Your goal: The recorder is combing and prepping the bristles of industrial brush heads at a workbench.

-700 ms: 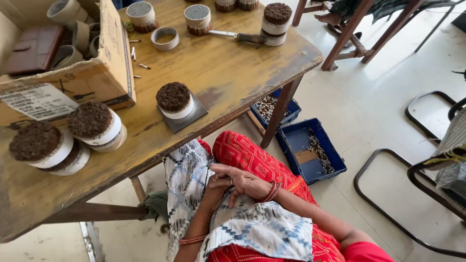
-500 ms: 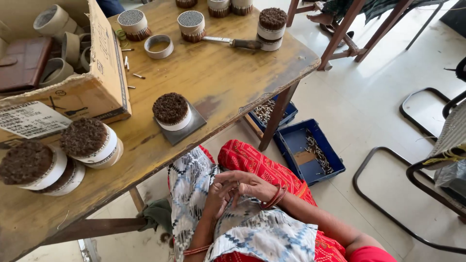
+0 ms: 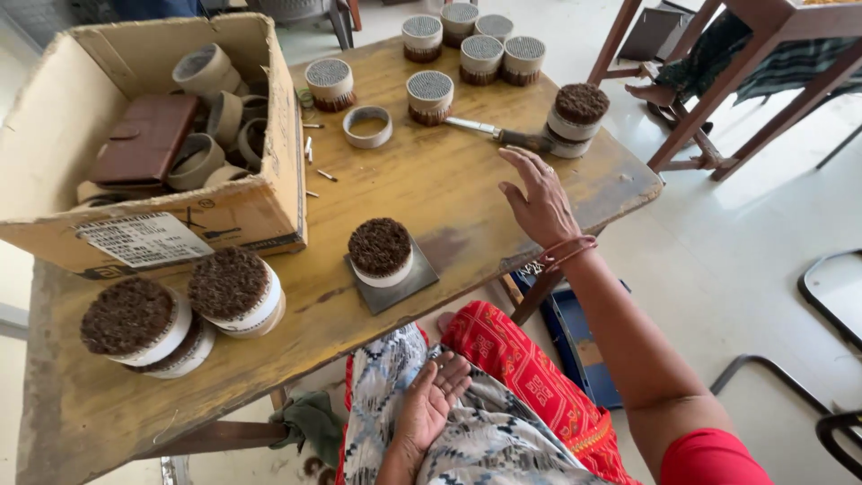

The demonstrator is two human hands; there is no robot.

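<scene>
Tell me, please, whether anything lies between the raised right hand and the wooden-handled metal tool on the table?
Nothing visible does: only bare wooden tabletop separates the right hand from the wooden-handled metal tool, just beyond its fingertips.

Open brown cardboard box (image 3: 215, 211) at the table's left end, a white rectangular label (image 3: 144, 239) on its front

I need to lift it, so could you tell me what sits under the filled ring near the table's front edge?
The filled ring rests on a flat grey square plate. The plate's middle is covered by it.
</scene>
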